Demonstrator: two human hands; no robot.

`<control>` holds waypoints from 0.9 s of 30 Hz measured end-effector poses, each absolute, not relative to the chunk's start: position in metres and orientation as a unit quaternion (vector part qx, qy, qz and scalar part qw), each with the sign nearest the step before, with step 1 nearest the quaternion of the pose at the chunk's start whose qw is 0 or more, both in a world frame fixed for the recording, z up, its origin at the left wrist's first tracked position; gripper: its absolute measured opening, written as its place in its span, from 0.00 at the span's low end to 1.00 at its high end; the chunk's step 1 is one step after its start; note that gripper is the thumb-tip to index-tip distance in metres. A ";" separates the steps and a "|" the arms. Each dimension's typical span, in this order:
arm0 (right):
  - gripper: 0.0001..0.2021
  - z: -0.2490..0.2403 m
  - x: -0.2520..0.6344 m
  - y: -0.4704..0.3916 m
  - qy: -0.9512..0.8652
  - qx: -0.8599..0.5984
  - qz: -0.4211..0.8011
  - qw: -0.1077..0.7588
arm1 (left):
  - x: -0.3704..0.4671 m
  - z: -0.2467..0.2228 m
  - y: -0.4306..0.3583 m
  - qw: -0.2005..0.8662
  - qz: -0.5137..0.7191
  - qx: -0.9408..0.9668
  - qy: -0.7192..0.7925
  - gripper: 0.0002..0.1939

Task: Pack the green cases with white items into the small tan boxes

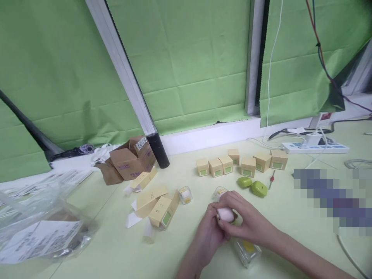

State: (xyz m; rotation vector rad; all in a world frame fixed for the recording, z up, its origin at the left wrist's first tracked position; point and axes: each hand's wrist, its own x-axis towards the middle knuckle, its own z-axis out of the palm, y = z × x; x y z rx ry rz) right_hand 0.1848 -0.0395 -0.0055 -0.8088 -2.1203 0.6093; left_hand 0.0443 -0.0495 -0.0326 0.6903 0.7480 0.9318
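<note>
A small white rounded case point(225, 214) with a dark greenish edge is held between both hands. My left hand point(210, 228) is wrapped round its left side and underside. My right hand point(242, 215) pinches it from above and the right, thumb on its near side. Just behind the hands stands a clear plastic box point(220, 191) with something white and yellow in it. In front of them lies another clear plastic box point(247, 252) with a yellow insert. Two green cases, one point(244, 182) beside the other point(259, 188), lie behind my right hand.
Several small yellow cartons point(216, 167) stand at the back. Opened cartons point(164, 212) and a clear box point(185, 195) lie left. Farther left are a cardboard box point(130, 161), black cylinder point(158, 150) and plastic bag point(43, 232). A red screwdriver point(271, 179) and power strip point(315, 148) are right.
</note>
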 end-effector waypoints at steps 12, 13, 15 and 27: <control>0.18 -0.011 0.183 -0.044 -0.844 -0.285 0.231 0.390 | 0.045 -0.035 -0.052 0.771 0.466 0.309 0.304 0.13; 0.18 -0.010 0.185 -0.043 -0.845 -0.282 0.240 0.386 | 0.045 -0.034 -0.052 0.773 0.462 0.304 0.309 0.13; 0.17 -0.007 0.189 -0.042 -0.847 -0.273 0.259 0.376 | 0.043 -0.032 -0.052 0.781 0.449 0.290 0.322 0.11; 0.19 -0.005 0.209 -0.025 -0.567 -0.426 0.461 0.534 | 0.039 -0.027 -0.055 0.588 0.388 0.589 0.395 0.39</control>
